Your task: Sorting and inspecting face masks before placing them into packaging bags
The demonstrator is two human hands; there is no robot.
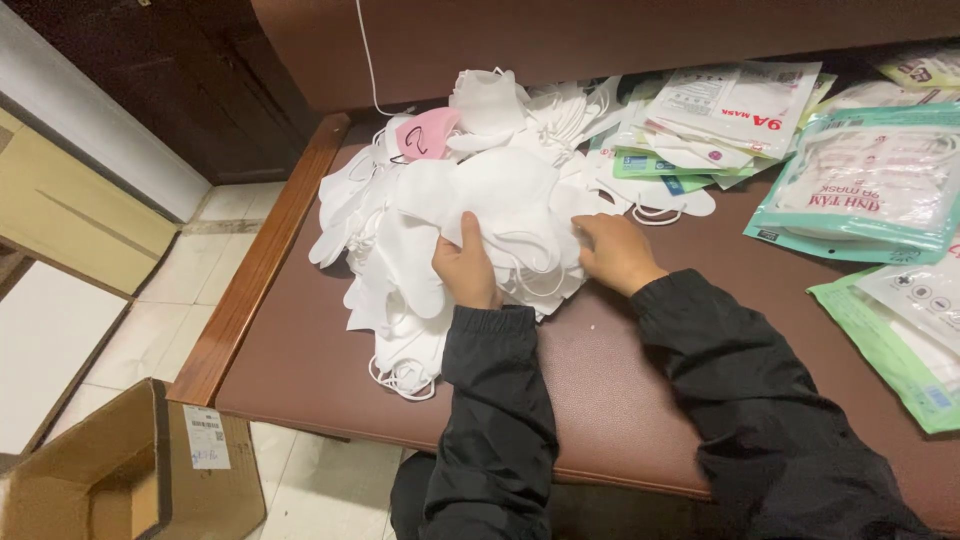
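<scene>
Head view. A large heap of white face masks (470,215) is observed in the centre of the frame, spread over a brown padded bench (620,390) edged with a wooden rail at its left. The left hand (466,268) is seen at the lower middle of the heap, its fingers closed on a fold of white mask material. The right hand (615,253) is placed just right of centre, fingers curled down and pressed on the edge of the same heap; whether anything is pinched beneath them cannot be told. Both forearms are covered by black sleeves. A single pink mask (427,133) is noted at the upper part of the heap. Sealed mask packets (872,185), with green and teal borders, are stacked at the upper right and right of the frame, on the bench. An open cardboard box (130,470) is recorded on the tiled floor at the lower left.
</scene>
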